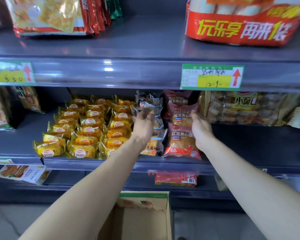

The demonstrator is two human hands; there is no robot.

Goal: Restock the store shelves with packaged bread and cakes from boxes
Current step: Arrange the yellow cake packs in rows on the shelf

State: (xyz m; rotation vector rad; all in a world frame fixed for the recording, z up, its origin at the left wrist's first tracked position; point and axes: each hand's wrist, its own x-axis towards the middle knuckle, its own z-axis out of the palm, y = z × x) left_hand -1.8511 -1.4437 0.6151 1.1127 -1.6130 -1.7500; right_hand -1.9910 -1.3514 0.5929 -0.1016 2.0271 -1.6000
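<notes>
Grey store shelving (145, 49) fills the view, with an upper shelf carrying a big red bag (241, 23) at the right and flat red-edged packets (54, 14) at the left, and two green price labels (211, 77) on its front edge. On the middle shelf (16, 141), rows of small yellow bread packs (87, 129) lie to the left of both hands, and a wide clear bag of small buns (246, 108) lies to the right. Between them runs a column of pink red-bean bread packets (181, 141), three showing from near to far, and just left of it a column of clear-wrapped cakes (156, 135). On the floor below, near the person, stands an open cardboard box (142, 215). The right hand (200, 129) reaches in along the right side of the pink column, its fingers curled against the right edge of the middle packet; whether it truly grips that packet cannot be told. The left hand (144, 125) is raised over the clear-wrapped column, fingers loosely bent and parted, touching the crinkled wrapper (145, 103) of a far pack that is blurred.
</notes>
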